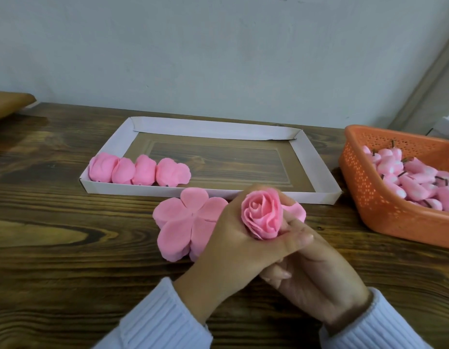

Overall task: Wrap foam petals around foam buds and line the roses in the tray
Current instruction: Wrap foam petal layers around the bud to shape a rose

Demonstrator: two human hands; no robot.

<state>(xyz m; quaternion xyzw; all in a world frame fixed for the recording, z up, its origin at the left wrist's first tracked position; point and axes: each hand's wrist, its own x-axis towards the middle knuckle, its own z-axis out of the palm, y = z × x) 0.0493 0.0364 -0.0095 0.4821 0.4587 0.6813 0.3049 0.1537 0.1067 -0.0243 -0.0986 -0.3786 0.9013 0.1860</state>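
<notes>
**Rose Wrapped, Tray Waiting**

The rose (262, 215) is held above the counter (54, 222). The left hand (231, 238) grip curls round it, likely to keep the petals tight, and the right hand (319, 273) grip pinches its base. A petal stack (185, 222) lies at 9 o'clock. The tray (205, 128) with four finished roses (137, 171) is at 12, and the basket (364, 187) of buds (414, 177) at 2. Behind is a pale wall (218, 59).

The person's left hand (233, 238) and right hand (319, 278) are bare; the few fingernails that show are short and plain. The left arm wears a pale blue-white ribbed knit sleeve (155, 321); the right arm wears a matching ribbed knit sleeve (384, 328); both are knitted in fine lengthwise ribs, and each cuff ends at the wrist.
</notes>
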